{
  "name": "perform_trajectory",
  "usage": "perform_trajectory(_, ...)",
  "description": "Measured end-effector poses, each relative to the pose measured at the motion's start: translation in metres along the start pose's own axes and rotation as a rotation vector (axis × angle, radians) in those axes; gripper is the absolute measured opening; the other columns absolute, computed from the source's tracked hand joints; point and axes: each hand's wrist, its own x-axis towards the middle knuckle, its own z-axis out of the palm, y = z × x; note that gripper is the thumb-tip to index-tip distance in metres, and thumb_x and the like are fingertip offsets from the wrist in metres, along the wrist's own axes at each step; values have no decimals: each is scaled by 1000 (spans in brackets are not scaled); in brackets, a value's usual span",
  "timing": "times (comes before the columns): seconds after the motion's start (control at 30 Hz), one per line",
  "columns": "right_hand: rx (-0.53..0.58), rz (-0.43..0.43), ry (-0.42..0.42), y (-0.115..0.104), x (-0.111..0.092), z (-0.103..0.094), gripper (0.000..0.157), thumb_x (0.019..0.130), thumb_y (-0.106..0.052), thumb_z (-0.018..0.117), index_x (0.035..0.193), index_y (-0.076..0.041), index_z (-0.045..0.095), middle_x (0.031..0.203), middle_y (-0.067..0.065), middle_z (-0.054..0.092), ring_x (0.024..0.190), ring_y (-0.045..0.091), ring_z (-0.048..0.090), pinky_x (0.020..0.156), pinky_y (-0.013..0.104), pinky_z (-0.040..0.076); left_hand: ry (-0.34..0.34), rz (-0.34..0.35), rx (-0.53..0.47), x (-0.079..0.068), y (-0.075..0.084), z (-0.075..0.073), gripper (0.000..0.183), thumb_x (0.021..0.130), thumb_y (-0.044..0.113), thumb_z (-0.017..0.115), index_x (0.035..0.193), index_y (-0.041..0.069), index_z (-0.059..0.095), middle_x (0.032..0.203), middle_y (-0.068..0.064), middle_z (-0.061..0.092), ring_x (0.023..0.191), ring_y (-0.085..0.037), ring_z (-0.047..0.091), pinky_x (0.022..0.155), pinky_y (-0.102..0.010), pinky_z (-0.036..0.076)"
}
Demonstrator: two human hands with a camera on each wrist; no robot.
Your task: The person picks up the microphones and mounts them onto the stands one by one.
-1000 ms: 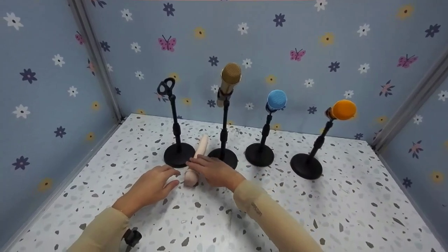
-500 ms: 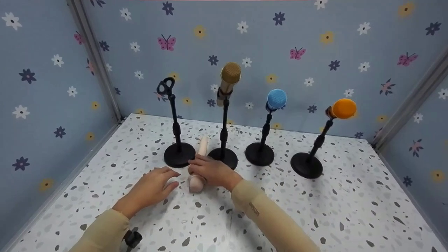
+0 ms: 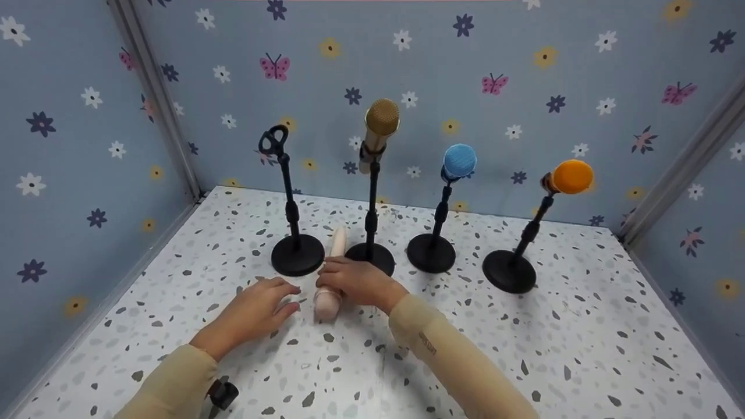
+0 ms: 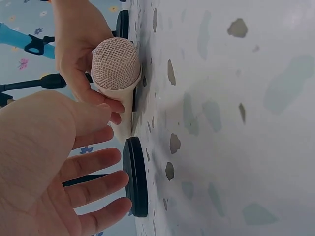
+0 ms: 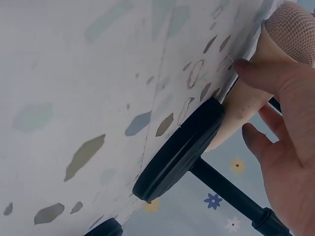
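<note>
A pale pink microphone [image 3: 327,305] lies on the speckled table between two black stands, its mesh head [image 4: 116,64] toward me. My right hand [image 3: 362,284] grips its body from the right; in the right wrist view the thumb and fingers lie around the handle [image 5: 241,105]. To its left, my left hand [image 3: 251,311] stays apart from the microphone, fingers spread and relaxed, holding nothing. Beyond the left hand stands a black microphone stand [image 3: 293,216] whose clip [image 3: 273,140] holds no microphone.
Three more stands form a row to the right, bearing a gold microphone [image 3: 382,122], a blue-topped one [image 3: 460,161] and an orange-topped one [image 3: 572,177]. The gold one's round base [image 3: 370,256] is close beside my right hand. A flowered wall [image 3: 407,70] rises behind.
The pink microphone has shifted slightly right and toward me, with its head end swung right. My right fingers have curled more around it. The left hand has hardly moved.
</note>
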Motion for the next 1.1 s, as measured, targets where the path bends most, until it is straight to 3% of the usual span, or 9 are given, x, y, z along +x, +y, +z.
perform_trajectory(0.27, 86, -45, 113, 2, -6, -21, 32, 94, -8, 73, 125, -17, 67, 127, -1, 64, 123, 16, 58, 103, 25, 46, -18, 25, -14, 2, -2, -1, 26, 96, 17, 70, 116, 0, 71, 107, -11, 70, 98, -32, 66, 86, -51, 55)
perform_trajectory(0.53, 297, 39, 132, 3, -3, -63, 40, 95, -18, 73, 133, -14, 61, 128, 0, 64, 123, 16, 58, 104, 30, 46, -45, -15, -44, 9, -2, -3, 25, 96, 17, 69, 115, 2, 72, 109, -11, 69, 99, -32, 66, 87, -52, 53)
perform_trajectory(0.7, 414, 100, 144, 3, -3, -80, 42, 97, -22, 71, 136, -11, 57, 128, 3, 64, 121, 16, 58, 104, 31, 45, -61, -26, -57, 15, -1, 1, 26, 97, 19, 68, 117, 3, 71, 113, -12, 69, 104, -34, 65, 91, -53, 52)
perform_trajectory(0.93, 467, 127, 188, 5, -13, -89, 44, 98, -30, 70, 133, -9, 54, 124, 4, 62, 112, 15, 60, 97, 32, 50, -111, -3, -108, 24, -1, 7, 26, 98, 19, 65, 117, 2, 71, 111, -12, 69, 102, -33, 66, 91, -52, 53)
perform_trajectory(1.1, 487, 183, 153, 12, -27, -97, 43, 99, -33, 69, 132, -11, 54, 121, 3, 61, 105, 14, 59, 91, 33, 51, -159, -32, -141, 33, 2, 4, 28, 99, 20, 64, 119, 2, 70, 115, -12, 68, 108, -33, 65, 95, -52, 51)
